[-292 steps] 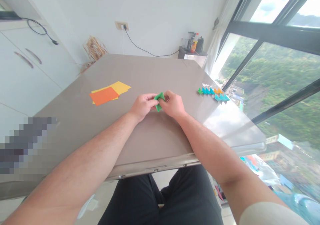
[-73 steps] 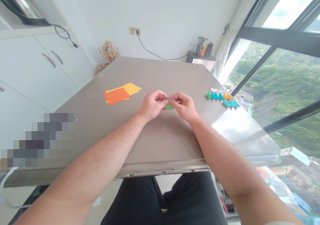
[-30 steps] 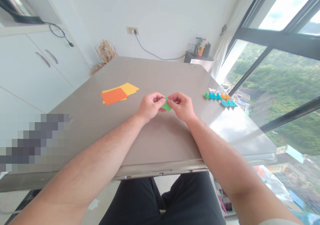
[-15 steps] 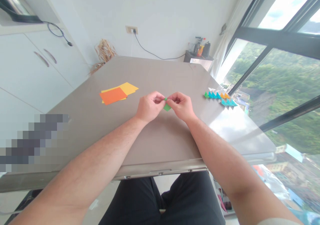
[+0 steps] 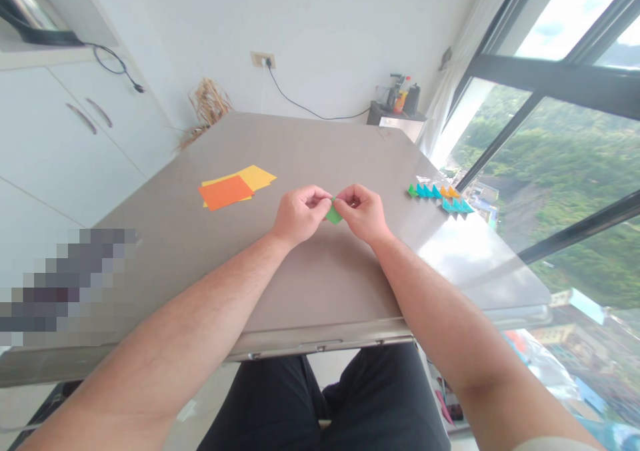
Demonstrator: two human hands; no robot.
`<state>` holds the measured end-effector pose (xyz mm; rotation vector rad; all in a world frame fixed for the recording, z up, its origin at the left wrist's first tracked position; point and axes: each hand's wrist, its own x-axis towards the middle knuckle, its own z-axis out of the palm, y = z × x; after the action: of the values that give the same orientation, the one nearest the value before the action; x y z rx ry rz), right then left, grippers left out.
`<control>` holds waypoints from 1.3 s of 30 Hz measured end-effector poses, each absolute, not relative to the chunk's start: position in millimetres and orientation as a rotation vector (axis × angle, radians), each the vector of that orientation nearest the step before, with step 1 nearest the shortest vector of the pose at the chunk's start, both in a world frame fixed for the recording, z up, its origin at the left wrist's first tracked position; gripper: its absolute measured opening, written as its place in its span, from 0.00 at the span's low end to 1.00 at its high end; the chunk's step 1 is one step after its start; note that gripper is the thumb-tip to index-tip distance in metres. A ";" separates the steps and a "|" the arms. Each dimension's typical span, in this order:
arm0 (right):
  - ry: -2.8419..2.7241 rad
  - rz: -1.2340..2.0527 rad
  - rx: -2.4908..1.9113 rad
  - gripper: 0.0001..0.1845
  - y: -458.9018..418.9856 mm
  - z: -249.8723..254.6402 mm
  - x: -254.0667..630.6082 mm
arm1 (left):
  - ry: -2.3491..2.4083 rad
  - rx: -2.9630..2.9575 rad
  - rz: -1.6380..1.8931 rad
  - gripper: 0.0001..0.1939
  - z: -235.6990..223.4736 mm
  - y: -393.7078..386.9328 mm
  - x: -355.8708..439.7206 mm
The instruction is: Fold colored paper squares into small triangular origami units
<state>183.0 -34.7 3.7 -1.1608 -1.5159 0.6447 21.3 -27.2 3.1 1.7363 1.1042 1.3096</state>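
Between my two hands, over the middle of the table, is a small folded piece of green paper (image 5: 334, 215). My left hand (image 5: 303, 215) pinches its left side between thumb and fingers. On the opposite side, my right hand (image 5: 363, 212) grips it in the same kind of pinch. The fingertips almost meet and cover the paper's upper part, so its exact shape is partly hidden; a pointed lower end shows below them.
Orange paper (image 5: 227, 192) lies on yellow sheets (image 5: 257, 176) at the left. Several small folded paper boats, blue ones (image 5: 457, 206) among them with green and orange, stand in rows at the right. The brown table (image 5: 310, 284) has its near edge by my lap.
The green paper has shifted slightly between my fingertips, and its small upper bit no longer shows above them. Both hands stay almost in the same place.
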 end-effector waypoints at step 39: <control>-1.514 0.621 -1.072 0.08 -32.8 -2.3 183.0 | 0.995 1.398 1.289 0.12 3.3 -20.2 20.2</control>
<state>183.0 -32.8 -2.3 -1.0723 -1.5143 0.6206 20.2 -20.2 3.3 1.3982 0.9952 1.2889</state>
